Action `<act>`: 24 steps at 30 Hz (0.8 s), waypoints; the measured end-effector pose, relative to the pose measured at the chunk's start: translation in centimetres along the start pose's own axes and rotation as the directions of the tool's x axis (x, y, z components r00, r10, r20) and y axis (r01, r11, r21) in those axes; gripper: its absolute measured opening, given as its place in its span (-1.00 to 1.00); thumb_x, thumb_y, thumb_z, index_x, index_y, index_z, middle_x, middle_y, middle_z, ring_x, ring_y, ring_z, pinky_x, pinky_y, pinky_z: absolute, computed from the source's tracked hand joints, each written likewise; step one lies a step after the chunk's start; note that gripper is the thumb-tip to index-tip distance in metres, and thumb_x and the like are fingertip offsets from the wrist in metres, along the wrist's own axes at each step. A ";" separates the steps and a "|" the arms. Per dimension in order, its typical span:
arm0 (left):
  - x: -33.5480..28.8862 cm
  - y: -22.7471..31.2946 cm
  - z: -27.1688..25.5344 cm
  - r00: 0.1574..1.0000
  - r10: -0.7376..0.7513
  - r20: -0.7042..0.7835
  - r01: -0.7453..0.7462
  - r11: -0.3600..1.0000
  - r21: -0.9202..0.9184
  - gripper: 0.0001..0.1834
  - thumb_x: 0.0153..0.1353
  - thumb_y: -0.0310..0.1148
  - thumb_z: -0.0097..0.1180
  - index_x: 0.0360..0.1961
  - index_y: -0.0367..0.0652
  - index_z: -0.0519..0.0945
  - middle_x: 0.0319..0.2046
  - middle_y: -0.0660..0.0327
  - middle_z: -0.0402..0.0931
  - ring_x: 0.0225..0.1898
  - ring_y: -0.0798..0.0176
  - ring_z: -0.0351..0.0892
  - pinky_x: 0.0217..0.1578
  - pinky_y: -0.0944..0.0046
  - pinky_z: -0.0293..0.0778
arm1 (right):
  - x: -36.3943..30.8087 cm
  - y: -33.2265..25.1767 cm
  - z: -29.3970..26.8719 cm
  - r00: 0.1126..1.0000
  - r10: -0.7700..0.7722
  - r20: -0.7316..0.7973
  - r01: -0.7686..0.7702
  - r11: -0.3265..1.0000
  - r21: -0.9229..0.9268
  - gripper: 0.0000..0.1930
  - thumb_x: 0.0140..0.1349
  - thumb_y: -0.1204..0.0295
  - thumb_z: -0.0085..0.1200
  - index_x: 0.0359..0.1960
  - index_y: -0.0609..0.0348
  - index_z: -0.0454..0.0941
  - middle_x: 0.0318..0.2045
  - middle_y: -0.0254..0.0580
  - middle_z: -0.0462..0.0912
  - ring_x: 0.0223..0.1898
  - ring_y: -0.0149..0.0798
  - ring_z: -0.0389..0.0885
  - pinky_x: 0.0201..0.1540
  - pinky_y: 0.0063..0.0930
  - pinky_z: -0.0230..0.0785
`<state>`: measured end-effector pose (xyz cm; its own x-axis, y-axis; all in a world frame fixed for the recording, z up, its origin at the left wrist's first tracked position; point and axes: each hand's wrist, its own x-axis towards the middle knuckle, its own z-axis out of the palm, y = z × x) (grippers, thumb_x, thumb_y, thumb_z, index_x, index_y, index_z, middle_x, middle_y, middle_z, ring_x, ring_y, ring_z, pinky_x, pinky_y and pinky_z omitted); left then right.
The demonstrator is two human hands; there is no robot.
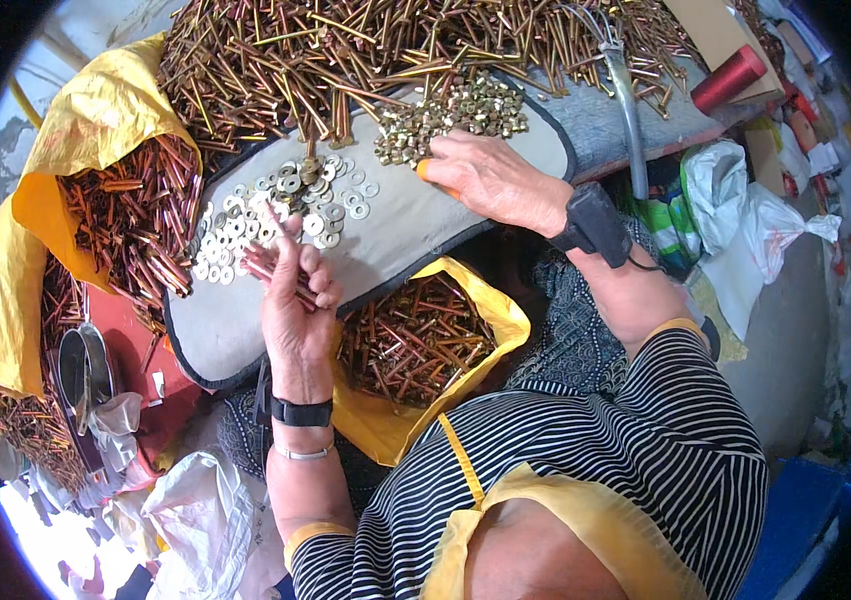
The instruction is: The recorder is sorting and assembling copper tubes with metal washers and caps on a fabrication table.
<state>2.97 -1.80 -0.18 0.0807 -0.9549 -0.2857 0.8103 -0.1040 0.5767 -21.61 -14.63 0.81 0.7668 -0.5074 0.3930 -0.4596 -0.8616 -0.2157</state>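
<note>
My left hand (295,290) is closed around several thin coppery bolts (261,266), palm up, at the near edge of a pile of flat silvery washers (235,224). At the pile of small brassy nuts (453,106), my right hand (485,175) has its fingers curled down against the near edge; an orange cover is on one finger. Its fingertips are partly hidden, so what they pinch does not show. Washers and nuts both lie on a grey, dark-edged mat (400,222).
A large heap of long bolts (285,60) covers the far side. Yellow sacks of bolts stand at the left (95,100) and in my lap (507,318). A metal-handled tool (627,120) and a red spool (727,80) lie far right; white plastic bags (720,190) are beside them.
</note>
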 end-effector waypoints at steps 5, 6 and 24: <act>-0.6 -1.9 0.9 0.995 -0.091 0.031 0.085 0.983 0.162 -0.69 0.31 -0.22 0.00 0.01 -0.10 0.41 -0.51 0.35 0.38 -0.60 0.47 0.31 -0.63 0.49 0.24 | 1.2 -2.0 -1.1 0.936 0.331 -0.118 -0.244 0.854 0.459 -0.86 0.11 0.57 0.05 -0.27 0.21 0.48 -0.43 -0.30 0.51 -0.41 -0.43 0.50 -0.35 -0.51 0.37; -0.8 -2.1 0.9 0.995 -0.082 0.057 0.066 0.969 0.240 -0.69 0.31 -0.22 0.01 -0.01 -0.14 0.43 -0.52 0.32 0.40 -0.62 0.46 0.32 -0.64 0.48 0.25 | 1.4 -2.4 -1.1 0.927 0.372 -0.035 -0.256 0.701 0.665 -0.87 0.14 0.56 0.04 -0.25 0.21 0.49 -0.42 -0.33 0.52 -0.39 -0.48 0.49 -0.33 -0.55 0.37; -2.0 -2.0 1.8 0.984 -0.151 0.097 0.089 0.881 0.465 -0.71 0.31 -0.26 0.02 -0.06 -0.24 0.50 -0.58 0.36 0.37 -0.66 0.52 0.24 -0.68 0.51 0.11 | 2.4 -5.4 -1.2 0.963 0.222 0.151 -0.245 0.503 0.829 -0.76 0.30 0.56 -0.11 -0.05 0.23 0.55 -0.33 -0.41 0.54 -0.29 -0.58 0.45 -0.17 -0.68 0.34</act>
<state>0.17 -0.21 0.58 -0.0997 -0.9507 -0.2937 0.4509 -0.3062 0.8384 -17.82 -11.24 3.97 0.7045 -0.6822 0.1960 -0.0480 -0.3213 -0.9458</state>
